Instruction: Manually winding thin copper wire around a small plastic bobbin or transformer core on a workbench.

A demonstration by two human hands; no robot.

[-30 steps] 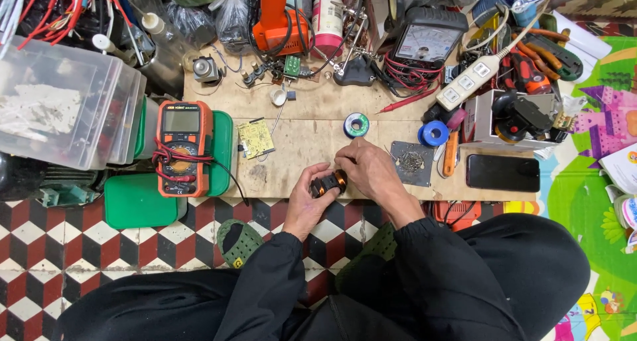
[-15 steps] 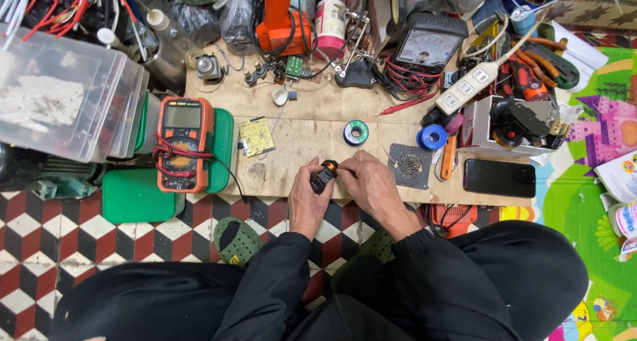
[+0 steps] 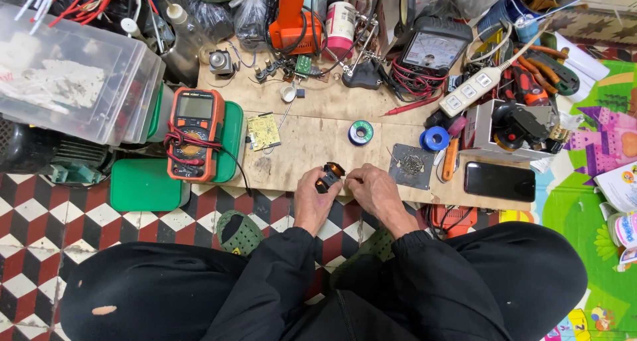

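Hands meet at the near edge of the low plywood bench, pinching between them a small black part with an orange end. The left hand grips its near, black end from below-left; the right hand closes fingertips just to the part's right. The part's long axis tilts from near-left to far-right, orange end pointing away. An orange multimeter sits well left.

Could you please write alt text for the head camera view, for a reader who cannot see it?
Both hands, left hand and right hand, hold a small black part at the near edge of a cluttered wooden board. An orange multimeter lies to the left, a black phone to the right.
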